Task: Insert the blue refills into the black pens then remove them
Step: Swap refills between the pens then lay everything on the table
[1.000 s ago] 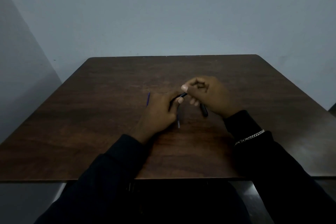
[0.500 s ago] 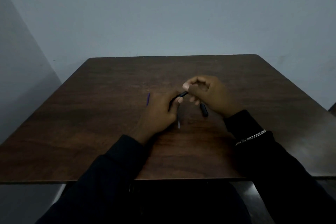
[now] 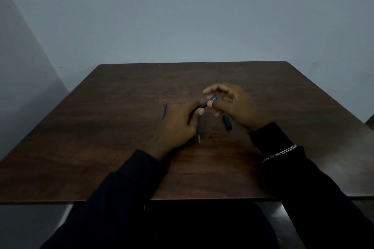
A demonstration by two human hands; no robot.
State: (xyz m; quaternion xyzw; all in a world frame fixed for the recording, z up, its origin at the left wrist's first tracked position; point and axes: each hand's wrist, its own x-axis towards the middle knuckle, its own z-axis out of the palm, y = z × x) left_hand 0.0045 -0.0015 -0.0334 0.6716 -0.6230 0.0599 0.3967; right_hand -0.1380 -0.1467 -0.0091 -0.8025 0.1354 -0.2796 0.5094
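Scene: one dark wooden desk [image 3: 121, 147] against a grey-blue wall, seen from the head camera. Both hands work near the desk centre.

Left hand [image 3: 178, 121]: its grip is closed around a black pen barrel [image 3: 202, 106], thumb and forefinger pressed on the barrel near its open end. The barrel points toward 2 o'clock, most of its length hidden inside the fist.

Right hand [image 3: 236, 105]: lies at 3 o'clock of the left hand, just beside it. Thumb and a finger pinch a blue refill [image 3: 215, 98] at its exposed end. The remaining fingers are curled loosely above, apart from each other. The refill emerges from the barrel mouth; only a short blue length shows between the two hands. How far it sits inside the barrel cannot be told.

Other items on the desk:
- A second blue refill [image 3: 165, 109] lies flat at 9 o'clock of the left hand, near it, not touched.
- A black pen part [image 3: 227, 122] lies at 6 o'clock of the right hand, partly under the palm.
- A thin pale stick [image 3: 199, 137] lies at 5 o'clock of the left hand; its identity is unclear.

A silver chain bracelet [image 3: 280, 153] sits over the dark right sleeve.
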